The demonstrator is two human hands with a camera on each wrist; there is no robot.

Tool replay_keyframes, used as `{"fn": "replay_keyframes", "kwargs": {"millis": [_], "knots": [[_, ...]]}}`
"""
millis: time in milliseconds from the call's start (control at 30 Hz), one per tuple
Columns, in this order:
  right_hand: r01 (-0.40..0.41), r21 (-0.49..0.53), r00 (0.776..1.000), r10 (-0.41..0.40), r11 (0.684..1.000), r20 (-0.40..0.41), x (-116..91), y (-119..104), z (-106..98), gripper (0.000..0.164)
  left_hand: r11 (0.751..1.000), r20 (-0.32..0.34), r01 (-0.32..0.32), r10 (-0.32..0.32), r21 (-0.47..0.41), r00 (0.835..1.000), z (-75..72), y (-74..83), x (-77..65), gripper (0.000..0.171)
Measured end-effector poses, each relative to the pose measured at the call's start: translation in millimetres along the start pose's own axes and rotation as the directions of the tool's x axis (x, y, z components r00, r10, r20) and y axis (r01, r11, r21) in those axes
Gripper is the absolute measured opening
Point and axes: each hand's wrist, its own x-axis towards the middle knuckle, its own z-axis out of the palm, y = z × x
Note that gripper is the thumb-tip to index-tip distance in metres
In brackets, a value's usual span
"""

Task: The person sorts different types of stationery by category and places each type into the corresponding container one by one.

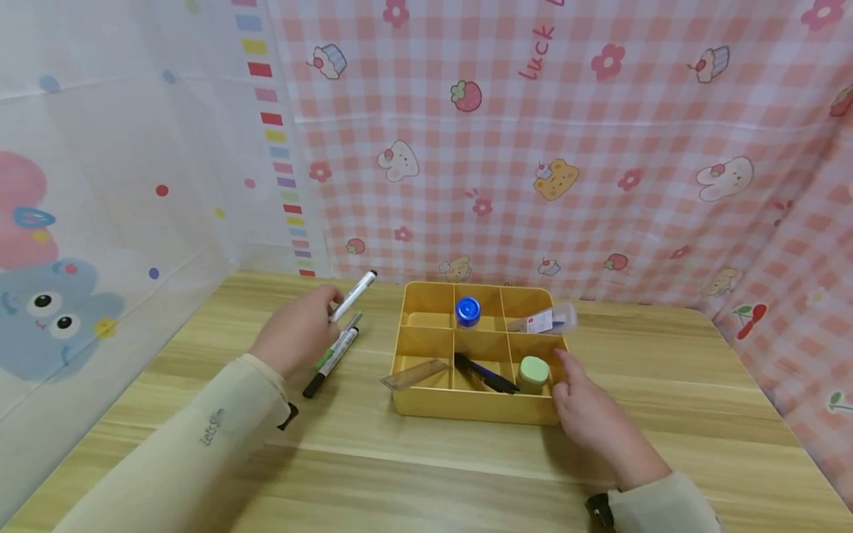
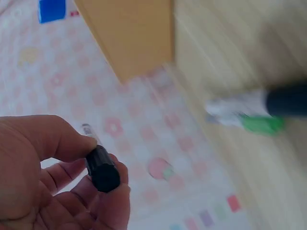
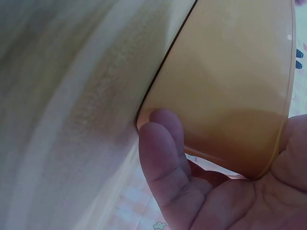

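My left hand (image 1: 300, 333) pinches a white marker with a black end (image 1: 355, 295) between thumb and fingers, raised over the table; its black end (image 2: 103, 170) points at the left wrist camera. Just below lie another white marker with a black cap (image 1: 331, 361) and a green marker (image 1: 324, 360), side by side. On the right, my right hand (image 1: 589, 407) holds the front right corner of a yellow divided organizer box (image 1: 476, 407). In the right wrist view, fingertips (image 3: 160, 143) press low against the box wall (image 3: 230, 72), with the palm near its rim.
Inside the box are a blue-capped item (image 1: 468, 312), a clear plastic case with a label (image 1: 543, 321), a clear ruler (image 1: 415, 374), dark pens (image 1: 486, 373) and a light green round item (image 1: 534, 371). Patterned cloth (image 1: 506, 148) hangs behind the wooden table (image 1: 433, 481).
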Motion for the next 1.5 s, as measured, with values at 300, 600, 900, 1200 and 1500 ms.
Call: {"fn": "replay_keyframes", "kwargs": {"millis": [300, 600, 900, 1200, 1500], "knots": [[0.008, 0.000, 1.000, -0.008, 1.000, 0.005, 1, 0, 0, 0.063, 0.987, -0.041, -0.133, 0.137, 0.092, 0.990, 6.4, 49.5, 15.0, 0.030], [0.024, -0.025, 1.000, -0.024, 0.999, -0.007, 1, 1, 1, 0.063, 0.967, -0.006, -0.214, 0.217, 0.136, 0.976, 16.0, 71.3, 30.0, 0.019], [0.022, -0.021, 1.000, -0.022, 1.000, -0.011, 1, 1, 0, 0.063, 0.973, 0.054, -0.199, 0.194, 0.120, 0.980, 27.0, 78.9, 42.8, 0.021], [0.007, 0.003, 1.000, -0.007, 1.000, -0.001, 0, 1, 1, 0.064, 0.981, 0.105, -0.161, 0.150, 0.112, 0.983, 40.1, 82.2, 50.3, 0.025], [0.009, -0.027, 1.000, -0.009, 1.000, -0.010, 1, 2, 1, 0.063, 0.976, 0.116, -0.193, 0.181, 0.105, 0.977, 43.3, 75.4, 46.5, 0.032]]}}
